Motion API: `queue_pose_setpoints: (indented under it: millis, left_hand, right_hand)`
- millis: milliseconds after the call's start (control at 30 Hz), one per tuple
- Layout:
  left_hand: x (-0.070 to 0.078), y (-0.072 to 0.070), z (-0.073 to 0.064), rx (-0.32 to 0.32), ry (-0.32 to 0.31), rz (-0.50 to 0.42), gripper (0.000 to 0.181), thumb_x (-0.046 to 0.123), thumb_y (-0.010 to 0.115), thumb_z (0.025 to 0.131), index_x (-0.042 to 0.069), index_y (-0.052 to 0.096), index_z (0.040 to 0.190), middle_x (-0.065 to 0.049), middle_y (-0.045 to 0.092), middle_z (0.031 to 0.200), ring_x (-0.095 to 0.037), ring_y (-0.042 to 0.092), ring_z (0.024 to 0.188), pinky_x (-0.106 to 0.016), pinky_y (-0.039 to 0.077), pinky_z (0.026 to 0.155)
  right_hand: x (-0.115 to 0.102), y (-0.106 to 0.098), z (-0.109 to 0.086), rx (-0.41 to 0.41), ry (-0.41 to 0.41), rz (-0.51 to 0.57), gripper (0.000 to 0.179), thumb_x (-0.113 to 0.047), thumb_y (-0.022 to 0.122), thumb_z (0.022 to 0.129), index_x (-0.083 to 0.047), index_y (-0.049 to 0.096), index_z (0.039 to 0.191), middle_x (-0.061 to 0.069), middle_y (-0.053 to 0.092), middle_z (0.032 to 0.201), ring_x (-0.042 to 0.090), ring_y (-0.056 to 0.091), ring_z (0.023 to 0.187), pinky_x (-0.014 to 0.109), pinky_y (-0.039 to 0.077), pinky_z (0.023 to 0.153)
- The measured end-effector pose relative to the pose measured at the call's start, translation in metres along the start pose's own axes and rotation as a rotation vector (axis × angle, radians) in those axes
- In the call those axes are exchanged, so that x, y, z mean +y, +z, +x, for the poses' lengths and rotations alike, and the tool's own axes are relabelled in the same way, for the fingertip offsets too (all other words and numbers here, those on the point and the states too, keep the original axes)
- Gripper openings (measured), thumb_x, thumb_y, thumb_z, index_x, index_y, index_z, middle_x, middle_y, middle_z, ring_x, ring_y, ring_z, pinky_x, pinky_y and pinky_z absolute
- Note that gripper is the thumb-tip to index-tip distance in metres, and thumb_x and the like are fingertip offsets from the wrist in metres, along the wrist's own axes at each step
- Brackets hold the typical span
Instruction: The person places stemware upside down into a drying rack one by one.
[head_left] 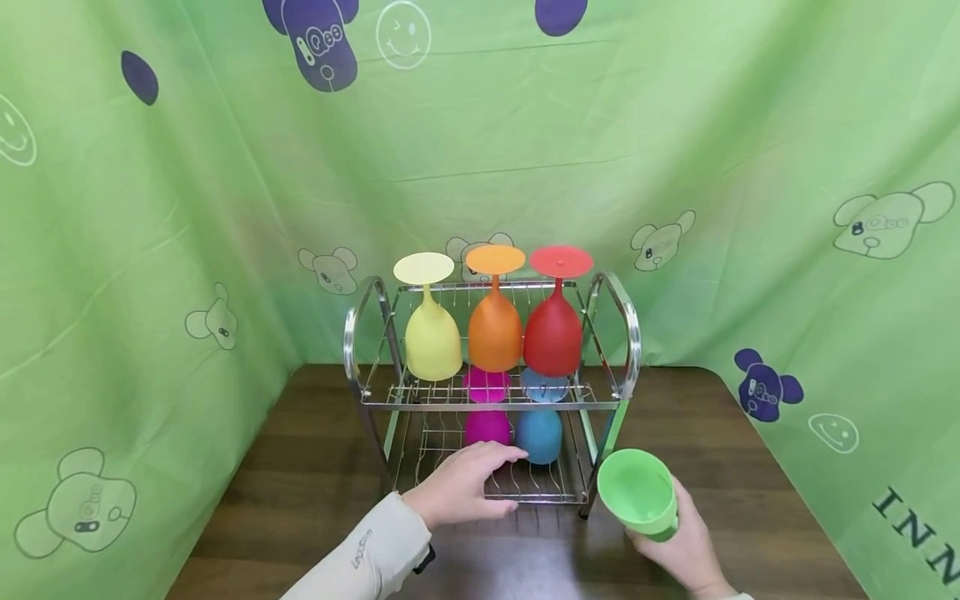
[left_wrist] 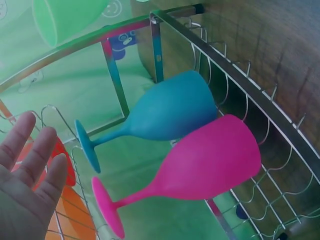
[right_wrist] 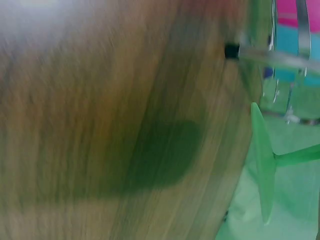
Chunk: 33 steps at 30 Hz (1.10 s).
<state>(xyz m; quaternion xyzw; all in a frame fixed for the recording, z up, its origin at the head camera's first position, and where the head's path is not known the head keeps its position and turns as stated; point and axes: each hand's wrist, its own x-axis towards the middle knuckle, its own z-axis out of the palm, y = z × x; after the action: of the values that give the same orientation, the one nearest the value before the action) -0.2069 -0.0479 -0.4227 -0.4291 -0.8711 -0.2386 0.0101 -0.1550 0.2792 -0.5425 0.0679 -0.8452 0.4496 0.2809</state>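
My right hand grips a green plastic goblet, its mouth tilted toward the head camera, to the right of a two-tier metal rack. In the right wrist view the goblet's base and stem show. My left hand holds nothing, its fingers extended in front of the lower tier. Near it on that tier, a magenta goblet and a blue goblet stand upside down side by side. Upside down on the upper tier are a yellow goblet, an orange goblet and a red goblet.
The rack stands on a dark wooden table. A green patterned cloth hangs behind the table and on both sides. The lower tier has wire dividers left of the magenta goblet.
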Motion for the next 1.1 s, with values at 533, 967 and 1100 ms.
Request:
queue_pose_setpoints:
  millis: [533, 967, 1100]
  left_hand:
    - [0.025, 0.0, 0.008, 0.05, 0.173, 0.092, 0.084, 0.041, 0.082, 0.07, 0.009, 0.045, 0.139, -0.005, 0.052, 0.133, -0.016, 0.049, 0.123, -0.028, 0.039, 0.102]
    - [0.023, 0.015, 0.003, 0.049, 0.217, 0.066, 0.092, 0.043, 0.086, 0.061, 0.012, 0.046, 0.138, -0.003, 0.051, 0.131, -0.012, 0.052, 0.117, -0.021, 0.041, 0.096]
    - [0.026, 0.012, 0.002, 0.025, 0.249, 0.128, 0.09, 0.045, 0.085, 0.06, 0.018, 0.047, 0.137, -0.004, 0.05, 0.131, -0.013, 0.053, 0.113, -0.021, 0.041, 0.093]
  right_hand:
    - [-0.046, 0.016, -0.007, -0.123, -0.354, -0.205, 0.102, -0.016, 0.087, 0.031, 0.003, 0.053, 0.125, 0.007, 0.063, 0.102, 0.013, 0.06, 0.083, 0.027, 0.051, 0.068]
    - [-0.081, 0.04, -0.008, -0.163, -0.467, -0.241, 0.1, -0.029, 0.09, 0.038, 0.001, 0.053, 0.126, 0.004, 0.063, 0.103, 0.009, 0.06, 0.074, 0.023, 0.051, 0.057]
    - [-0.089, 0.042, -0.002, -0.143, -0.504, -0.267, 0.098, -0.032, 0.089, 0.037, -0.003, 0.055, 0.125, -0.002, 0.061, 0.098, 0.004, 0.056, 0.068, 0.019, 0.047, 0.052]
